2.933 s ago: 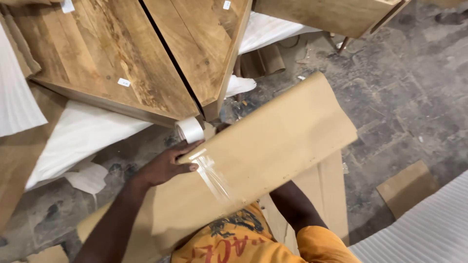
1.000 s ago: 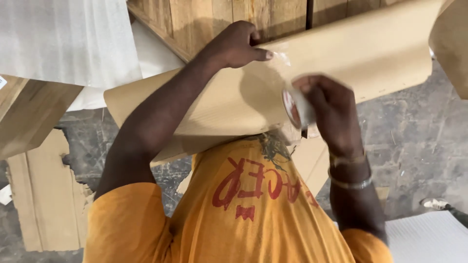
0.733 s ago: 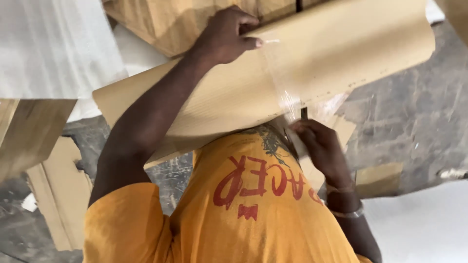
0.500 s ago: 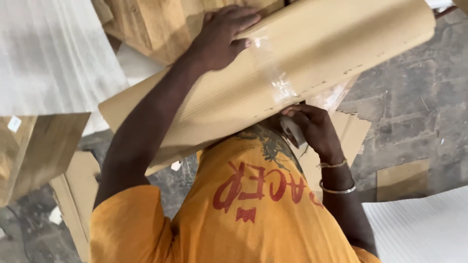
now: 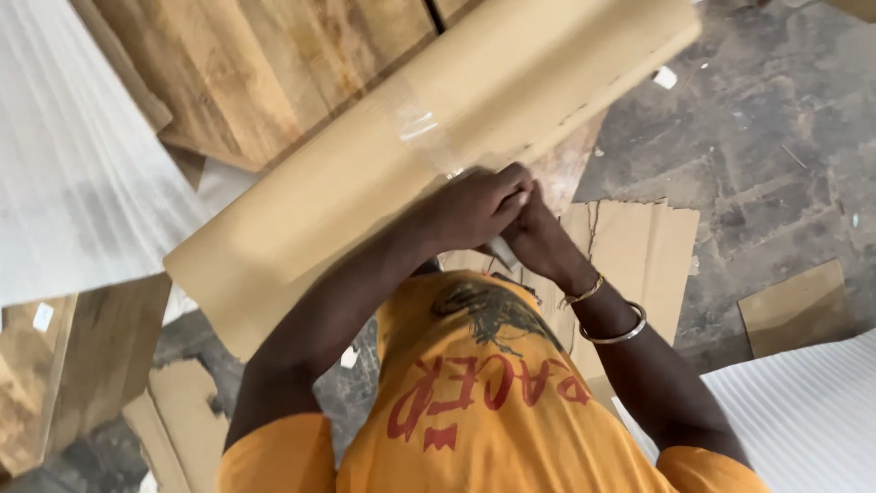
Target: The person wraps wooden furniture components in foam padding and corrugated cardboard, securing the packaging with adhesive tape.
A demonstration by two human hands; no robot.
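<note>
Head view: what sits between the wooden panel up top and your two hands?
In the head view, the brown cardboard wrap, with a strip of clear tape across it, lies between the wooden panel and the left hand and right hand.

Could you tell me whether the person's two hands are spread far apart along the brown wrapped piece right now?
No, the left hand and right hand meet at one spot on the lower edge of the brown wrapped piece, just below the clear tape strip.

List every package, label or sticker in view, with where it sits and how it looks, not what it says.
Cardboard-wrapped package: long tan bundle, centre, under both hands, a clear tape strip across it.
Small white sticker: on the wooden panel at lower left, rectangular.
White scrap: on the grey floor at upper right, squarish, maybe a label.
</note>
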